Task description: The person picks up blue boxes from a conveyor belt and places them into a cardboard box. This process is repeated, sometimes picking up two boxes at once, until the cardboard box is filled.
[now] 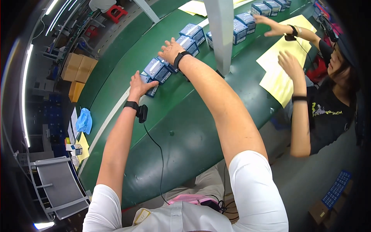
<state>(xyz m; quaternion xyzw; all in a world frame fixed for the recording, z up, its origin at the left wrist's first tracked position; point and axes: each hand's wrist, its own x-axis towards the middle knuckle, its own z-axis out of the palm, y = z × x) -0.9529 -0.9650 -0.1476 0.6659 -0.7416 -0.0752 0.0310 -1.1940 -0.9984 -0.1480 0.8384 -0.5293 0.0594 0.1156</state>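
Several small blue boxes with pale tops stand in a row along the green conveyor belt. My left hand [141, 87] is at the near end of the row, thumb and fingers spread against the end box [153, 92]. Just beyond it stands another blue box [158, 70]. My right hand [171, 52] reaches over the row with its fingers spread. It covers part of the boxes there, and whether its palm touches them is hidden. Past that hand are more boxes, among them a blue box [192, 33]. Both wrists wear black bands.
A grey metal post [219, 38] rises beside the row. On the right a co-worker's two hands [291, 63] hover near yellow sheets [284, 58] and more blue boxes [239, 31]. A blue crumpled bag [84, 120] lies at the left. A black cable [161, 154] hangs from my left wrist.
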